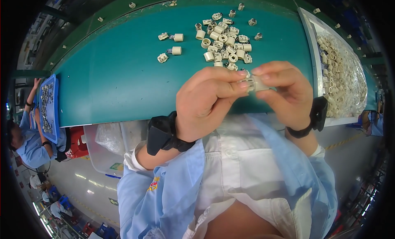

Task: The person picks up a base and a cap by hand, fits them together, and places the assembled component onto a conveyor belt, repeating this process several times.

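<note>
My left hand (207,97) pinches a small cream slotted plastic insert (250,84) between thumb and fingers. Its mate, my right hand (289,91), grips a cream cylindrical cap (260,83). The two parts meet end to end above the near side of the green table; how far one sits inside the other is hidden by the fingertips. Just beyond my hands lies a loose pile of cream caps and slotted inserts (224,39). Left of that pile, two caps with dark ends (177,50) rest on the table, each beside a slotted insert (162,58).
At the right stands a white tray (311,54) with a clear plastic bag (349,82) and many cream rings. Several small metallic-looking parts (252,22) lie beyond the pile. On the left, a co-worker (35,144) reaches around a blue tray (50,107). A clear bin (101,150) sits below the table edge.
</note>
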`<act>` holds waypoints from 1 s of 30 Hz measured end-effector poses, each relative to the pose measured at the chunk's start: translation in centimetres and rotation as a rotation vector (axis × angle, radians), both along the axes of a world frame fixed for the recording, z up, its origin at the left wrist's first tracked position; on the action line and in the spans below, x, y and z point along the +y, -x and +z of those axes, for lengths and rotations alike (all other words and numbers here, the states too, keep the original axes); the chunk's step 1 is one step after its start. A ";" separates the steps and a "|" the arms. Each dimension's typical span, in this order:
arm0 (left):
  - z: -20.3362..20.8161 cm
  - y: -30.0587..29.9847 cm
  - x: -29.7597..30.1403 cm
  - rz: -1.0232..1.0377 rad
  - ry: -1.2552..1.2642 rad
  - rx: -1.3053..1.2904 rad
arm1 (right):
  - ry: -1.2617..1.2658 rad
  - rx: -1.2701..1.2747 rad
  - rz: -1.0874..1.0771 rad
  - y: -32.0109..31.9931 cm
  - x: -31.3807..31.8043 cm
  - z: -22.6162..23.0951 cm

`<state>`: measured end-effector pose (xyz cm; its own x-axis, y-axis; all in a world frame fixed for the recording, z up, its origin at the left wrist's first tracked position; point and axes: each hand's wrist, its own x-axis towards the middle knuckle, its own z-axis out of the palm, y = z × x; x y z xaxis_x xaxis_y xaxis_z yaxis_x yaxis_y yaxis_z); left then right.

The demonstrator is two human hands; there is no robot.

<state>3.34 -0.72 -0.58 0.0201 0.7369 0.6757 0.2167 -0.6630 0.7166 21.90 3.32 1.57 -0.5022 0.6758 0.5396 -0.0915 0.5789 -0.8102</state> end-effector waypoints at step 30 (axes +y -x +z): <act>6.4 1.4 15.7 0.143 0.142 0.508 | -0.324 -0.837 -0.803 -12.6 27.4 9.0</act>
<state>1.96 14.96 5.77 0.2111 0.8393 0.5011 0.6396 -0.5062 0.5785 34.46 30.69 10.52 -0.2758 0.8492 0.4503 0.8729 0.4175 -0.2527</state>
